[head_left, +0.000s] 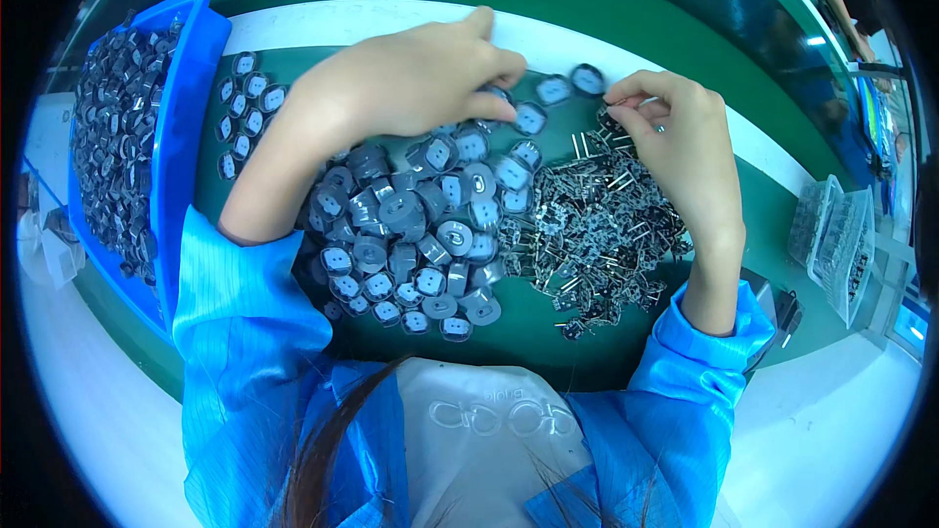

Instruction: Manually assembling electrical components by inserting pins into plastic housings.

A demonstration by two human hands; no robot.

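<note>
A person in a blue smock (240, 303) sits at a green tabletop (523, 321), both bare hands near the upper centre of the frame. The right hand (682, 122) has thumb and forefinger pinched on a small dark part (610, 117), above the top edge of a tangled heap of pronged parts (606, 230). Just left of those fingertips lies a pair of grey housings (587, 80), pale slotted faces up, close together in a short row that slants up to the right. The right one sits nearest the right hand; the other is nearer the left. The left hand (421, 78) lies palm down, left of that pair, fingers bent over a half-hidden housing (499, 94); from here I cannot tell whether it is gripped. Beneath that forearm spreads a heap of more housings (401, 210); a full blue bin (192, 103) stands at the left.
</note>
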